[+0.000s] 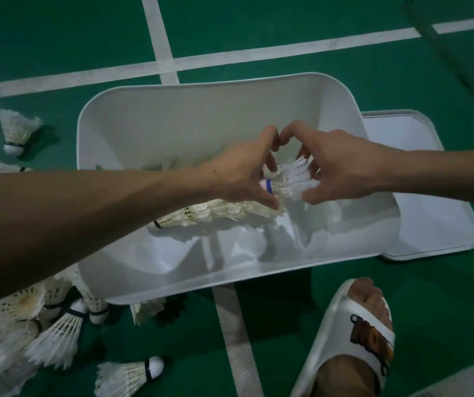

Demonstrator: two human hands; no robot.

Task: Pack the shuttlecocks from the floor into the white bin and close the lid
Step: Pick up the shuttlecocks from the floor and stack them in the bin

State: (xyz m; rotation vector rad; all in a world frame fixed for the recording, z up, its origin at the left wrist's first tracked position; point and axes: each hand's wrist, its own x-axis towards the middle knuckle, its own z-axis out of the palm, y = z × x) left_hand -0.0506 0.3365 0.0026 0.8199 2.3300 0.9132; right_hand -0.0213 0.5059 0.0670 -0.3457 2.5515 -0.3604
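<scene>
Head view: white bin [201,116] sits open on the green court floor [58,38], centre frame. Both hands are over its inside, close together, knuckles nearly touching at the top. L hand [247,173] curls round the cork end of a blue-banded shuttlecock [290,183]. R hand [336,164] curls round its feather skirt, thumb below, fingers behind. So both are clamped on the same shuttlecock, held sideways above the bin's bottom w/ the cork to the left.

Below the L hand a row of nested shuttlecocks [210,212] lies on the bin's bottom, left half, dark-banded cork end pointing left.

Lid [430,196] lies flat on the floor just beside the bin's right side, its near-left part hidden behind the bin.

Loose heap of shuttlecocks [44,333] is on the floor at lower left, up against the bin's near-left corner. A lone shuttlecock [16,130] stands cork-down at upper left, apart from the bin. Another, the btm shuttlecock [129,373], lies on its side at the lower edge, cork to the right.

Foot in a white slipper [344,325] is at lower right, near the bin's front. White court lines [161,38] cross beyond the bin.
</scene>
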